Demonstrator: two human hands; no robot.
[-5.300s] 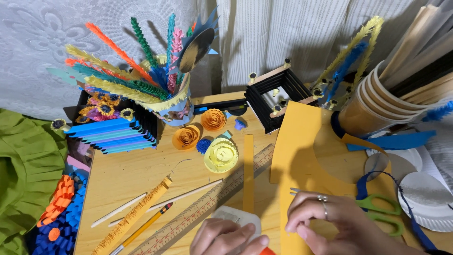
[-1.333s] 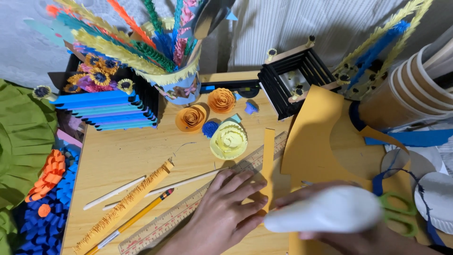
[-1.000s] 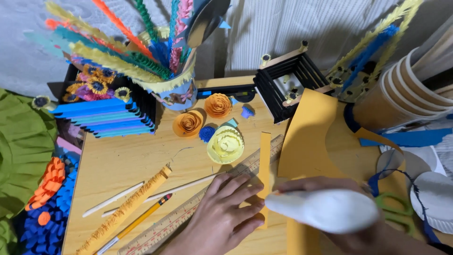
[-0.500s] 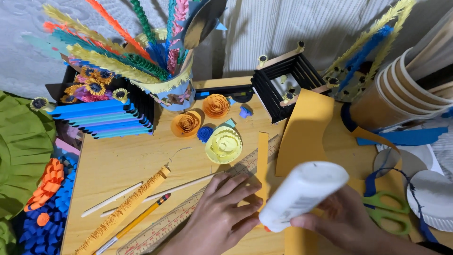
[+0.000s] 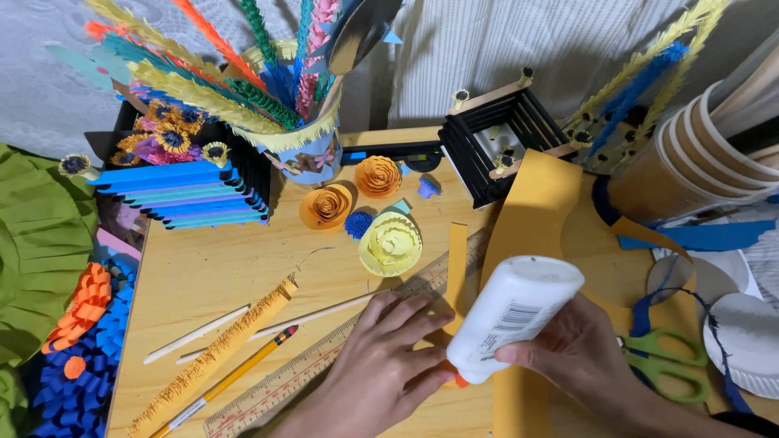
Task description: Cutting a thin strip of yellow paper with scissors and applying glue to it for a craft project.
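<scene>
Fingers, right hand: fingers (image 5: 527, 354) of the right hand (image 5: 584, 357) are wrapped round the lower body of a white glue bottle (image 5: 513, 318), which is tilted nozzle-down.
Fingers, left hand: left hand (image 5: 381, 369) lies flat and spread, fingers pressing a narrow yellow paper strip (image 5: 457, 272) against the tabletop (image 5: 235, 280); grasping nothing.
Location of bottle: over the near end of the strip, orange nozzle (image 5: 461, 379) just beside the left fingertips, between the 2 hands.
Risk 1: too firm a squeeze would likely flood the strip, and glue could reach the left fingers or the wooden ruler (image 5: 341, 353) lying alongside.
Risk 2: the strip is held at 1 end only; its far end could lift or skew under the nozzle.
Risk 3: the large orange-yellow sheet (image 5: 535, 211) touches the strip area and could pick up stray glue.
Bottle appearance: white plastic, rounded flat base uppermost, printed label on the side, orange tip; fill level cannot be told.
Strip appearance: long, thin, flat, mustard yellow, running away from the person toward a yellow paper rose (image 5: 391, 243).
Nearby: green-handled scissors (image 5: 661, 365) to the right of the right hand, untouched; a pencil (image 5: 231, 377) to the left.
</scene>
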